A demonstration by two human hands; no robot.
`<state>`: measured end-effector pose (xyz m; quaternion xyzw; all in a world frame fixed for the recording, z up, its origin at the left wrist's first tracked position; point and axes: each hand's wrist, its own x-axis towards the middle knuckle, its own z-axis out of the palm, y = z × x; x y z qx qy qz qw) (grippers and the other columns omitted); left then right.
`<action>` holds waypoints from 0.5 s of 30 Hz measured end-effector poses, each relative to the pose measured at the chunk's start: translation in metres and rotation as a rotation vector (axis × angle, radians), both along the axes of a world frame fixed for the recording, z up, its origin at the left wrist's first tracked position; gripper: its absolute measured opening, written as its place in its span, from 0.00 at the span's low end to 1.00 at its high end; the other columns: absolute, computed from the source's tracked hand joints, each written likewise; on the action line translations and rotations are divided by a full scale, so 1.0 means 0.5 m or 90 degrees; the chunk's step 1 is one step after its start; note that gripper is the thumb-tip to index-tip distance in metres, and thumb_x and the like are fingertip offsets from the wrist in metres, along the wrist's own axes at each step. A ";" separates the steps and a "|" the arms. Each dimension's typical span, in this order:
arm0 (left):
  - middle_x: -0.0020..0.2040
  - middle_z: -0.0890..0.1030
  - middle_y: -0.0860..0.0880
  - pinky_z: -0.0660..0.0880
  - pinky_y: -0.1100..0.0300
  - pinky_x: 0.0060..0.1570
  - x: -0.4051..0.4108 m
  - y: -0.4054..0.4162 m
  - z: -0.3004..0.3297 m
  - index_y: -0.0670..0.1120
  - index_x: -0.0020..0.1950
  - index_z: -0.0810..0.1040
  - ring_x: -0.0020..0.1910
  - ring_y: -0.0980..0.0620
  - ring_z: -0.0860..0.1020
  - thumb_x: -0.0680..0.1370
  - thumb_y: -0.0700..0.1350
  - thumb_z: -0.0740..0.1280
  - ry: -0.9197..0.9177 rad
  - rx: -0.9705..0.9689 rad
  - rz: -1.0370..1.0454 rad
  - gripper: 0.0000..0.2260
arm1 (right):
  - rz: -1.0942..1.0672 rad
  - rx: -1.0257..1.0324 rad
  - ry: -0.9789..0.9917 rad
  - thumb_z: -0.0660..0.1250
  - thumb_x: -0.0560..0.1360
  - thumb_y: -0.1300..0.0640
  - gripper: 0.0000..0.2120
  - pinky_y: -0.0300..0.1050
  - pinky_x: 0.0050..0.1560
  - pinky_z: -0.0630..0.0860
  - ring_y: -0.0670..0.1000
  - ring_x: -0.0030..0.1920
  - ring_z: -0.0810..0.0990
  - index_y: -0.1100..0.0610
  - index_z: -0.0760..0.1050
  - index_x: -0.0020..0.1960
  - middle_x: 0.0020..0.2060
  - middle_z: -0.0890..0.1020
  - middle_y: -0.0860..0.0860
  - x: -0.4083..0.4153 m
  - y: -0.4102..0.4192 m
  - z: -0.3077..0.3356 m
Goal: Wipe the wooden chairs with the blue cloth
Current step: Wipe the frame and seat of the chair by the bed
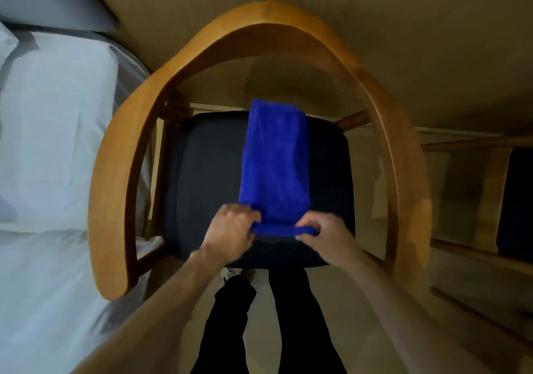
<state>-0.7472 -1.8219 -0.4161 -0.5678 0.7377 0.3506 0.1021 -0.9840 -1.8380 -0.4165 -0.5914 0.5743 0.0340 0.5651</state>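
Note:
A wooden chair [277,24] with a curved back-and-arm rail and a dark seat cushion [202,177] stands right in front of me. The blue cloth [274,160] lies folded as a long strip down the middle of the cushion. My left hand [230,229] pinches the cloth's near left corner. My right hand [326,232] pinches its near right corner, where the near edge is rolled over. Both hands rest over the front part of the seat.
A bed with white bedding [52,148] lies close against the chair's left side. A second wooden chair [490,195] with a dark seat stands at the right. My legs in black trousers [268,324] are at the chair's front edge, on a pale floor.

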 end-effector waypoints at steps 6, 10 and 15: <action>0.60 0.78 0.52 0.56 0.56 0.70 -0.025 0.133 -0.024 0.53 0.63 0.73 0.62 0.51 0.74 0.77 0.46 0.62 -0.009 0.152 -0.117 0.14 | 0.088 0.198 0.043 0.71 0.75 0.52 0.06 0.48 0.53 0.80 0.40 0.45 0.82 0.42 0.78 0.46 0.45 0.82 0.42 -0.018 0.117 -0.019; 0.62 0.76 0.51 0.58 0.52 0.68 -0.025 0.095 -0.045 0.54 0.65 0.69 0.62 0.50 0.73 0.78 0.48 0.60 -0.042 0.103 -0.131 0.15 | 0.086 0.191 0.039 0.71 0.76 0.53 0.06 0.49 0.56 0.79 0.39 0.47 0.82 0.43 0.78 0.49 0.46 0.82 0.43 -0.019 0.065 -0.028; 0.57 0.78 0.51 0.63 0.51 0.64 -0.023 -0.071 -0.075 0.53 0.62 0.71 0.58 0.49 0.75 0.77 0.49 0.62 -0.083 -0.038 -0.074 0.13 | 0.001 0.011 0.032 0.71 0.76 0.57 0.06 0.44 0.55 0.77 0.40 0.50 0.80 0.47 0.78 0.49 0.47 0.82 0.41 0.000 -0.095 -0.054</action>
